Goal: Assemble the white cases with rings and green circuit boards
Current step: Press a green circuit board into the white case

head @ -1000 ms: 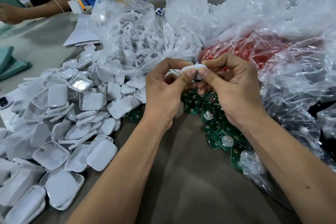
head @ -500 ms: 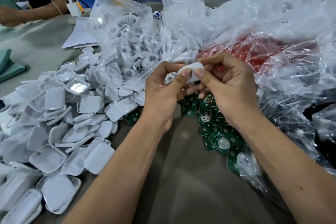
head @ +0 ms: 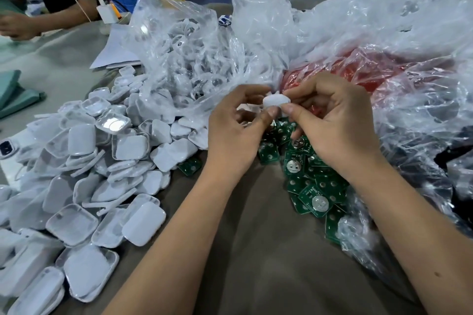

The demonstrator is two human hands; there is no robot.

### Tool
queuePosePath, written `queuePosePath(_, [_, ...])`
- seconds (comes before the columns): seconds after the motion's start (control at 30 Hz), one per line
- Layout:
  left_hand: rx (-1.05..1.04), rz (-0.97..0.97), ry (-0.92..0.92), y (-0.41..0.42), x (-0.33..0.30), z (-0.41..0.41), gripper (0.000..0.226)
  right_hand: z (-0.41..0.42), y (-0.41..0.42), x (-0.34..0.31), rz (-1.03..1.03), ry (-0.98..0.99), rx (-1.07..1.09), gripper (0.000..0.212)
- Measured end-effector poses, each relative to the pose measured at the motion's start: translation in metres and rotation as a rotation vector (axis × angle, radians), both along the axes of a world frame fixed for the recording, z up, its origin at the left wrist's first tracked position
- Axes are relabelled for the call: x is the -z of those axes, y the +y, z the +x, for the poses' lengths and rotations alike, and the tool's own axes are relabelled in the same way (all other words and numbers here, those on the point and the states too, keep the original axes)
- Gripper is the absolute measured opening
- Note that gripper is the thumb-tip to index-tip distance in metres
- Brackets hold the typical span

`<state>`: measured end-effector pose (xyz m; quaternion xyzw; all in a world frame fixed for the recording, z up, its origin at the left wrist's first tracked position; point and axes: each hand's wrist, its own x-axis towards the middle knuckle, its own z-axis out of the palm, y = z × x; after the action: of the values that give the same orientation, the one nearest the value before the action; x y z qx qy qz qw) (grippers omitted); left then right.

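**Inspector A:** Main risk: the white case (head: 276, 102) is pinched only at its edges, above the green circuit boards (head: 311, 194). Uneven thumb pressure could, in the inspector's judgement, tip the part out of the grip and drop it among the boards at 5 o'clock of the hands, where it would be slow to recover. Whether a ring or board sits inside is hidden.

**Inspector B:** Second risk: the clear bag of rings (head: 184, 59) at 11 o'clock slumps close to the left hand (head: 235, 128); a snagged fold could spill it.

**Inspector A:** Pose: the left hand grasps the case between thumb and curled fingers. The right hand (head: 332, 120) pinches the opposite edge, thumb tip nearly touching the left's. Both forearms angle in from 6 o'clock above the table (head: 268, 263). Loose cases (head: 102, 186) lie heaped at 9 o'clock.
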<state>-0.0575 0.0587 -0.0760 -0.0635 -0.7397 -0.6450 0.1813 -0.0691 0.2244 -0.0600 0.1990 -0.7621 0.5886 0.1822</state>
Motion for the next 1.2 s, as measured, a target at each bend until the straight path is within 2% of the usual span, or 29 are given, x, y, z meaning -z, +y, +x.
queuePosePath(0.1, [0.007,-0.055,0.096,-0.0016,0.0026,0.0000,0.012,0.0015,-0.0021,0.0006,0.102,0.045,0.026,0.013])
queuePosePath(0.2, [0.022,-0.034,0.098,-0.0039,0.0031,-0.0005,0.010,0.0013,-0.0028,0.0014,0.150,0.067,0.033,0.013])
queuePosePath(0.37, [0.059,-0.068,0.074,-0.0063,0.0032,-0.0003,0.013,0.0001,-0.0020,0.0037,0.118,0.013,-0.004,0.017])
queuePosePath(0.67, [-0.024,-0.078,0.122,0.0004,0.0070,0.0014,0.007,-0.0019,-0.0036,0.0089,0.081,0.014,-0.041,0.011])
queuePosePath(0.8, [0.016,-0.004,0.082,-0.0001,0.0052,0.0007,0.009,-0.0038,-0.0026,0.0069,0.088,0.021,-0.030,0.012])
queuePosePath(0.93, [0.061,0.216,0.004,0.0004,0.0027,-0.0002,0.005,-0.0041,-0.0026,0.0067,0.128,0.041,0.045,0.016])
queuePosePath(1.03, [0.076,0.356,-0.042,0.0028,-0.0005,0.0012,0.006,-0.0027,-0.0033,0.0075,0.057,-0.039,-0.014,0.014])
queuePosePath(1.2, [0.049,0.203,-0.014,-0.0029,-0.0014,0.0012,0.010,-0.0042,-0.0010,0.0086,-0.014,-0.033,-0.020,0.013])
